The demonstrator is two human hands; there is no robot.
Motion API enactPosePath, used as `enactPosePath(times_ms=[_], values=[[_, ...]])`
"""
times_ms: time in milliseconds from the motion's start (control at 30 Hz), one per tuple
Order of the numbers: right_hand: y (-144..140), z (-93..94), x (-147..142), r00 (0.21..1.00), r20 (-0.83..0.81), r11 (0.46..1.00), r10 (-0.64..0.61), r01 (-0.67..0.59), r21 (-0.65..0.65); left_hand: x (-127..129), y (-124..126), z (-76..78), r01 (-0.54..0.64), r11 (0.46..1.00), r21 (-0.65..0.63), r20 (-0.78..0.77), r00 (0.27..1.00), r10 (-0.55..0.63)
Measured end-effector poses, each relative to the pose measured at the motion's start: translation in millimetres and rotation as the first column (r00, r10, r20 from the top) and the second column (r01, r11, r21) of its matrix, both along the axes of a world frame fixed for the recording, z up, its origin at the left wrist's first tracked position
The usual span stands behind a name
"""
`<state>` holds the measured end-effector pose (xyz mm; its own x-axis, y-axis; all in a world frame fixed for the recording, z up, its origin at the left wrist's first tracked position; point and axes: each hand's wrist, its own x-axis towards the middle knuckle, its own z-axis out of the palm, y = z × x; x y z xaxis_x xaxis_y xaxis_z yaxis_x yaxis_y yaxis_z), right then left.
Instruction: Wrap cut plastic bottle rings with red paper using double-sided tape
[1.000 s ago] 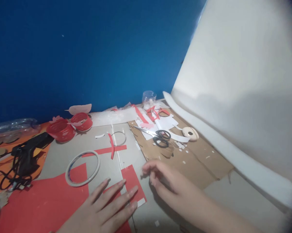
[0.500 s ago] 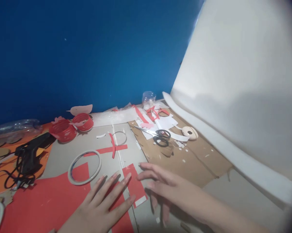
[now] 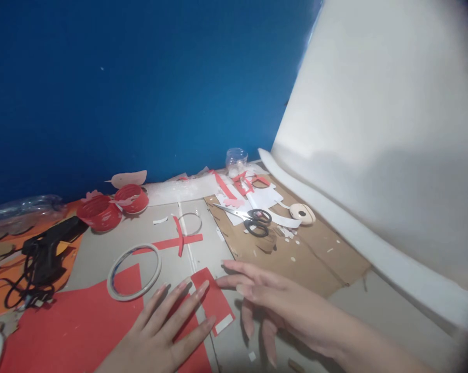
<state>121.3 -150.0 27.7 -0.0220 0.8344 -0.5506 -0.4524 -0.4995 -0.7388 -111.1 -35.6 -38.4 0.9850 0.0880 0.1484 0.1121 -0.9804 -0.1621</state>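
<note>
My left hand (image 3: 167,326) lies with its fingers spread over the large red paper (image 3: 74,326), its fingertips reaching the left edge of a small red paper piece (image 3: 212,298). A white strip (image 3: 224,324) crosses that piece near its lower end. On the right, my right hand (image 3: 268,300) has its fingers apart and holds nothing; the index and middle fingertips are at the right edge of the small piece. Beyond my left hand rests a roll of double-sided tape (image 3: 113,282). Crossed red paper strips (image 3: 167,242) lie farther back.
Black-handled scissors (image 3: 253,220) and paper scraps lie on cardboard (image 3: 311,264) at the right, near a round cream object (image 3: 301,213). Red cups (image 3: 99,212) stand at the back left, behind a black glue gun (image 3: 47,248) with its cord. A clear plastic cup (image 3: 236,160) is by the blue wall.
The top end of the small red piece has shifted slightly left. My right hand's lower fingers have spread a little. My left hand has hardly moved.
</note>
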Motion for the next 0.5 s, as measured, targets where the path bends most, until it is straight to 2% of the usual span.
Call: enactPosePath(times_ms=[100, 167, 267, 333, 367, 433, 500], values=[[-1, -6.0, -3, 0.983, 0.174, 0.998, 0.064, -0.066, 0.007, 0, 1, 4.0, 0.036, 0.999, -0.003, -0.019, 0.999, -0.036], [-2, -10.6, -6, 0.912, 0.388, 0.99, 0.134, -0.144, -0.003, 0, -1, 4.8, 0.015, 1.0, -0.017, -0.025, 1.0, -0.016], [-2, -12.9, -11, 0.672, 0.712, 0.961, 0.201, -0.278, -0.009, 2, -5, 3.1, -0.027, 0.999, -0.026, -0.026, 0.999, 0.027], [-1, -11.2, -15, 0.5, 0.845, 0.944, 0.188, -0.329, -0.015, 1, -7, 1.2, -0.006, 1.0, -0.02, 0.004, 1.0, 0.006], [0, -9.8, -16, 0.445, 0.878, 0.94, 0.176, -0.34, -0.016, -1, -6, 0.7, 0.007, 1.0, -0.026, 0.031, 1.0, -0.006], [2, -6.7, -18, 0.423, 0.891, 0.94, 0.165, -0.342, -0.012, -7, -2, 2.4, 0.005, 0.997, -0.073, 0.101, 0.995, 0.002], [2, -3.0, -17, 0.492, 0.861, 0.945, 0.13, -0.326, 0.043, -16, 7, 9.7, -0.035, 0.986, -0.164, 0.169, 0.984, 0.063]])
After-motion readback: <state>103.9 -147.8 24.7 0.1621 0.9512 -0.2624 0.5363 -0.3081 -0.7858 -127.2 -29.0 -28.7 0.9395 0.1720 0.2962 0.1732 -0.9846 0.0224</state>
